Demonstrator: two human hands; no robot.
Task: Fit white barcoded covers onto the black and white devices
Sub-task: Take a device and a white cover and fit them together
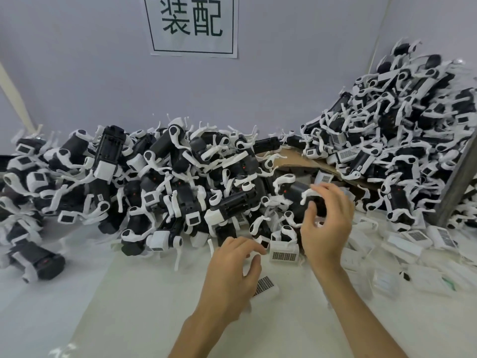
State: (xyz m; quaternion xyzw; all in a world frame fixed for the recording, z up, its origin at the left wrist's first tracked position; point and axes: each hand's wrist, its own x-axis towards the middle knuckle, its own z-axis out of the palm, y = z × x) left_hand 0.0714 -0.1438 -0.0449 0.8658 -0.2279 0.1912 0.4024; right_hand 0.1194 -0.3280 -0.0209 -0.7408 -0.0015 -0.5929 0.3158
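My right hand [327,228] reaches into the front of the pile. Its fingers curl over the top of a black and white device [296,193] and its thumb sits below the black body. My left hand [232,270] hovers low over the table with loosely curled fingers. It is just above a white barcoded cover [265,285] that lies half hidden under the palm; contact cannot be made out. A second barcoded cover [284,253] stands between the two hands at the foot of the pile.
A long heap of devices [154,177] fills the back of the table, rising into a taller heap [400,125] at the right. Loose barcoded covers [418,237] lie at the right, a cardboard sheet [291,155] behind. A printed sign [192,24] hangs on the wall.
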